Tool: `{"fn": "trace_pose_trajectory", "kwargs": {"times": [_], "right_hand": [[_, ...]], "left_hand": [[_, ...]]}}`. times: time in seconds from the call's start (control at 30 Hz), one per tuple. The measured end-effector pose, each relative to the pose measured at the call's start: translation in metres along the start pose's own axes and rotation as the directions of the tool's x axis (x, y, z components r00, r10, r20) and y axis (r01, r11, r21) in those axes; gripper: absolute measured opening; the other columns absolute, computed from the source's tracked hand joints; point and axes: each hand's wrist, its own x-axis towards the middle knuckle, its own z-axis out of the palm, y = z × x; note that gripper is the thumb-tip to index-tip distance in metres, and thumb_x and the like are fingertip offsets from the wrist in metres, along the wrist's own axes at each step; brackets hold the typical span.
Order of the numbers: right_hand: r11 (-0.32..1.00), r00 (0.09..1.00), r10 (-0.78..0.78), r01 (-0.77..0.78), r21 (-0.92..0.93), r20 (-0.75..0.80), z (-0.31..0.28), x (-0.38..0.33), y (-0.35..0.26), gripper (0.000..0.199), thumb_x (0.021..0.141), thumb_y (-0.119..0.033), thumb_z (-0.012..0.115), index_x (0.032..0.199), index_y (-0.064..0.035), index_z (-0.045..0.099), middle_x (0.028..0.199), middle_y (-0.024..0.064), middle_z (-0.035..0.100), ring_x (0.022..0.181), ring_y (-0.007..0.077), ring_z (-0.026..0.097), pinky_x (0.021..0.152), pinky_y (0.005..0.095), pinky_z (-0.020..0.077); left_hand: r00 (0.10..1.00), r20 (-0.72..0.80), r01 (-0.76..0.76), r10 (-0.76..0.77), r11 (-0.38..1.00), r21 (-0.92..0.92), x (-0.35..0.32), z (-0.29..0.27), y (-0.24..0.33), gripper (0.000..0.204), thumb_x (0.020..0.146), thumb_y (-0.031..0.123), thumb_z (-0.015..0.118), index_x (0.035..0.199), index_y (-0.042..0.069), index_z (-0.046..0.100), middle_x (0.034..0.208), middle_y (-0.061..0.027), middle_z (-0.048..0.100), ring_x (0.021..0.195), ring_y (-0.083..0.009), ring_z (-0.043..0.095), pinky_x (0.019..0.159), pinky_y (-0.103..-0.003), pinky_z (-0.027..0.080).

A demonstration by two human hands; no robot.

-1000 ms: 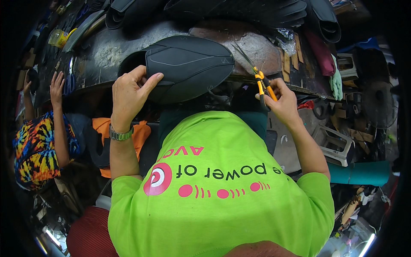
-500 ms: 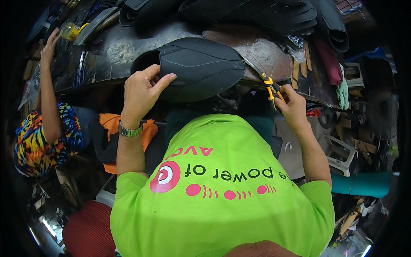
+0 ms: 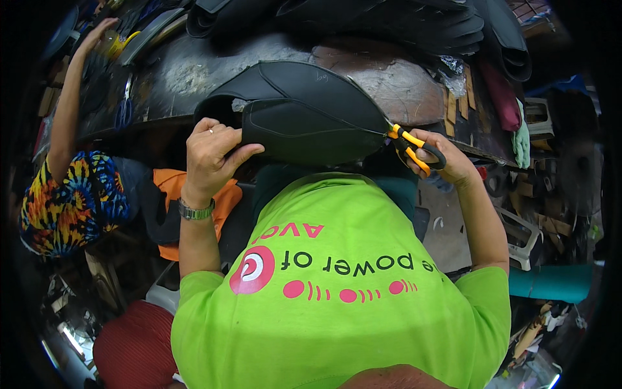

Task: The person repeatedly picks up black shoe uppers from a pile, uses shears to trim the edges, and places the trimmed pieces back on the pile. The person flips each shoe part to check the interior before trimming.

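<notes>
A folded, stitched black piece shaped like a shoe upper [image 3: 304, 123] spans the front edge of the workbench. My left hand [image 3: 214, 155] pinches its left end between thumb and fingers, beside the dark opening. On the other side, my right hand [image 3: 447, 159] grips scissors [image 3: 421, 144] with yellow and black handles. Their blades meet the pointed right end of the upper; one blade shows above its edge, and the other is hidden.
Behind the upper lies a dark, worn workbench [image 3: 194, 74] with stacked black pieces [image 3: 389, 26] at its far edge. Blue-handled scissors [image 3: 124, 110] rest at the left. Near them another person's arm [image 3: 68, 117] reaches over the bench. A pale stool [image 3: 518, 240] stands at the right.
My right hand has turned the scissors and brought the handles left, closer to the upper's tip. The upper has tilted, showing more of its far side. The other person's hand moved right.
</notes>
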Motion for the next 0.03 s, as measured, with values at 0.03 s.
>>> {"fn": "trace_pose_trajectory", "kwargs": {"times": [0.03], "right_hand": [[1.0,1.0,-0.001,0.001,-0.001,0.008,0.0013,0.0023,0.0001,0.04,0.081,-0.04,0.079,0.097,-0.0092,0.06,0.074,-0.0008,0.061,0.064,0.0056,0.055,0.056,0.0203,0.0408]], "left_hand": [[1.0,0.012,0.01,-0.01,0.999,-0.041,0.0005,-0.0018,0.0006,0.025,0.076,0.028,0.083,0.086,0.007,0.074,0.061,-0.0046,0.058,0.052,-0.0194,0.05,0.068,-0.032,0.043]]}}
